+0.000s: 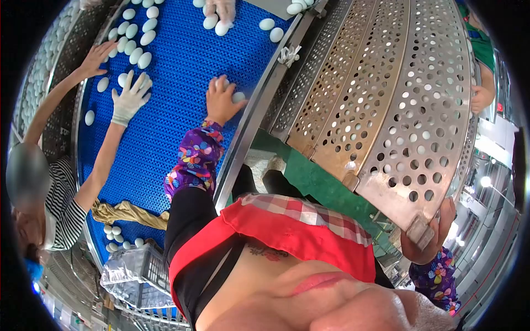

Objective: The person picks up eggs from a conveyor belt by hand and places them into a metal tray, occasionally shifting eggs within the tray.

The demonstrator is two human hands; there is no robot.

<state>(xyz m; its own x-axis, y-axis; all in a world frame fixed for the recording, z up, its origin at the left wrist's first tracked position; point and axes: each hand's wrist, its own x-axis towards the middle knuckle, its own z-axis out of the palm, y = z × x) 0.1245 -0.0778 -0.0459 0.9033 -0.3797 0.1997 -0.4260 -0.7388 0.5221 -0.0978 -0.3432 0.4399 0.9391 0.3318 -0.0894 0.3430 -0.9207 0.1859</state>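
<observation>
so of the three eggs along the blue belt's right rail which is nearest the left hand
The lone egg between the left hand and the metal rail; the other two eggs lie together farther up the belt.

You are standing in an egg-handling plant: pale eggs (pixel 147 37) are lying loose on a blue mesh belt (pixel 182 60), and heaped eggs (pixel 41 83) are showing beyond it. A co-worker (pixel 66 215) is reaching over from that side, perforated metal panels (pixel 385 144) are flanking you, and green floor (pixel 309 176) is showing below. Bright lamps (pixel 486 181) are shining in what is probably a larger hall (pixel 486 237), warped by the lens.
</observation>
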